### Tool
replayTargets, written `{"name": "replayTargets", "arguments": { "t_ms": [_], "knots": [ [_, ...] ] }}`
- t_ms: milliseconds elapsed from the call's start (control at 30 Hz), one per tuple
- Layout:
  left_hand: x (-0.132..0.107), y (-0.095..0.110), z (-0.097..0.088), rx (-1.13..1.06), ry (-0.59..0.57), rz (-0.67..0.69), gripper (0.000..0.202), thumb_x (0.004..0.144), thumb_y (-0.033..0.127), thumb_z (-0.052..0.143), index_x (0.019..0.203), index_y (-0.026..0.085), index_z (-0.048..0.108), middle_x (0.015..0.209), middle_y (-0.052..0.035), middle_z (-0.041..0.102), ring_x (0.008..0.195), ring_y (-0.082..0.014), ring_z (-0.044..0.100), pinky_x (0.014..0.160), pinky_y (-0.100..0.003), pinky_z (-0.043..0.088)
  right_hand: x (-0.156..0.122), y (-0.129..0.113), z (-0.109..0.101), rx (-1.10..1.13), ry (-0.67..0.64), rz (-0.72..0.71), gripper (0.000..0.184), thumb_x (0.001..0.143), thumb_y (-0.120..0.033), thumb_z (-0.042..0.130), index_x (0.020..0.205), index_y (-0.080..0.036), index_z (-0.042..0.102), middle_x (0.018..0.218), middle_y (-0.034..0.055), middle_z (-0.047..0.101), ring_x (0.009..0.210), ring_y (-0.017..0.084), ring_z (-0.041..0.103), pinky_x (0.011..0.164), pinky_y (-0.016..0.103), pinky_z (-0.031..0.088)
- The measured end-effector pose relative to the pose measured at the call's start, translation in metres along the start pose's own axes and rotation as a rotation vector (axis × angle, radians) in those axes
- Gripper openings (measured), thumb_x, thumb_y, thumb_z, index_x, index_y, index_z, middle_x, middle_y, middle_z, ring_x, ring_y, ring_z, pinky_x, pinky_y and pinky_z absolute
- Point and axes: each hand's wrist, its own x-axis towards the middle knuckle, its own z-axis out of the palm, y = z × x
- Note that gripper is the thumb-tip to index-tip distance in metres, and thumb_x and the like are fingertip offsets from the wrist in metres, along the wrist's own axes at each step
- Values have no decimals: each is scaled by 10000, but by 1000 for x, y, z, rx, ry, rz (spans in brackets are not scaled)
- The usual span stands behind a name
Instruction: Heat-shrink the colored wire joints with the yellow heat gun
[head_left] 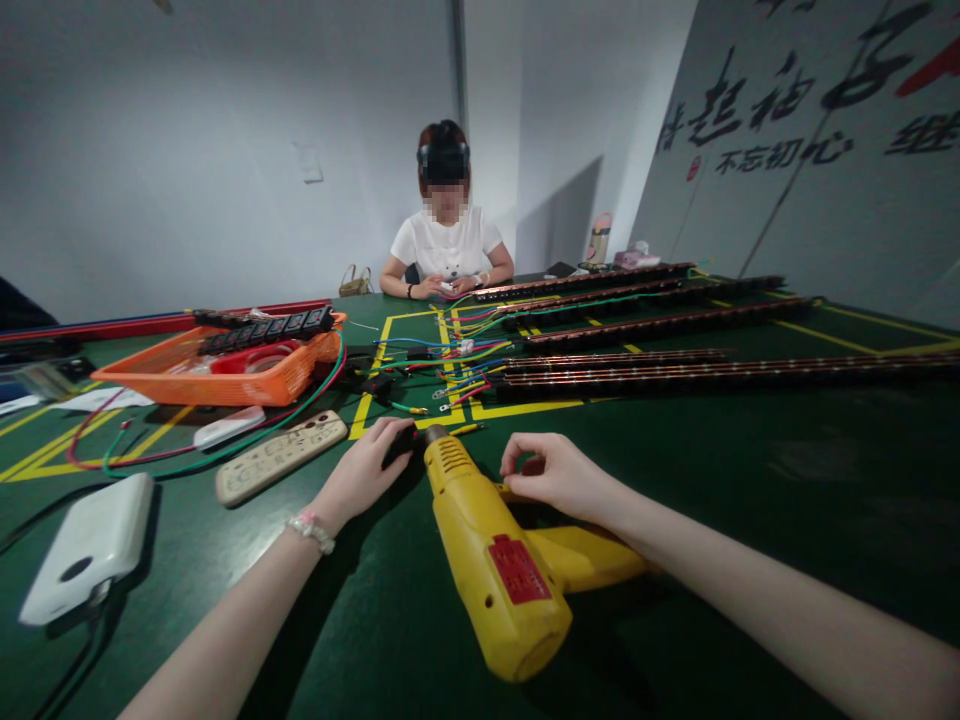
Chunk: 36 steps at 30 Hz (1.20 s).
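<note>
My left hand (pixel 373 468), with a beaded bracelet at the wrist, has its fingers closed on a small black object (pixel 400 446) whose kind I cannot make out. It is just left of the nozzle of a yellow heat gun (pixel 480 540). The heat gun lies on the green table with its nozzle facing away from me and its handle to the right. My right hand (pixel 559 475) is on the right side of the heat gun, over the handle, with fingers curled in a pinch; anything between them is hidden. A yellow-green wire end (pixel 470 429) shows beyond the nozzle.
Long black strips with copper bars (pixel 675 375) and coloured wires lie at the back right. An orange basket (pixel 262 388), a beige power strip (pixel 281 458) and a white power bank (pixel 90 545) are on the left. Across the table sits a person (pixel 448 245) with hands together.
</note>
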Motion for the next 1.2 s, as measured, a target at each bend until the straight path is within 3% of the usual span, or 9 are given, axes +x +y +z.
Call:
{"name": "replayTargets", "arguments": {
  "t_ms": [133, 267, 433, 667, 867, 1067, 1200],
  "knots": [
    [0, -2, 1, 4, 4, 3, 400, 877, 318, 462, 1270, 247, 441, 1232, -83, 513, 1105, -234, 538, 971, -421, 445, 1, -2, 1, -48, -24, 7, 128, 802, -229, 554, 903, -162, 595, 838, 38, 647, 670, 141, 567, 589, 256, 432],
    [0, -3, 1, 9, -2, -5, 400, 878, 324, 460, 1269, 246, 437, 1243, -82, 508, 1114, -232, 537, 975, -414, 446, -2, -6, -2, -191, -178, 36, 242, 887, -285, 485, 1080, -189, 593, 817, 41, 673, 731, 180, 602, 661, 297, 445],
    [0, -3, 2, 8, 6, 12, 402, 873, 312, 463, 1270, 253, 441, 1233, -81, 517, 1113, -234, 538, 975, -423, 445, -9, -7, -10, -209, -295, -86, 423, 898, -261, 479, 1321, -261, 481, 1073, 43, 669, 943, 201, 615, 832, 331, 450],
    [-1, -6, 4, 15, 9, 11, 411, 878, 329, 457, 1282, 258, 429, 1242, -83, 511, 1110, -236, 543, 966, -423, 454, -17, 4, -22, -170, -322, -57, 450, 898, -251, 461, 1346, -222, 490, 1239, 61, 609, 1062, 215, 586, 944, 365, 429],
    [-1, -4, 3, 12, -5, -4, 407, 887, 345, 448, 1283, 258, 426, 1250, -80, 505, 1117, -233, 539, 965, -405, 455, -34, 19, -51, -291, -232, -52, 406, 884, -312, 504, 1267, -198, 574, 1099, 83, 645, 1008, 231, 588, 923, 383, 441],
    [0, -1, 3, 13, 14, -5, 393, 899, 399, 437, 1263, 253, 451, 1227, -77, 530, 1095, -231, 554, 937, -396, 470, -43, 17, -61, -203, -282, 9, 593, 905, -288, 477, 1459, -287, 266, 1437, 32, 418, 1261, 228, 443, 1067, 393, 326],
    [1, 0, 4, 13, 17, 30, 385, 902, 387, 436, 1263, 256, 452, 1227, -73, 536, 1103, -228, 552, 942, -387, 467, -41, 18, -58, -211, -303, 12, 637, 878, -206, 484, 1458, -316, 245, 1477, 4, 356, 1309, 221, 385, 1096, 402, 282]
  ]
}}
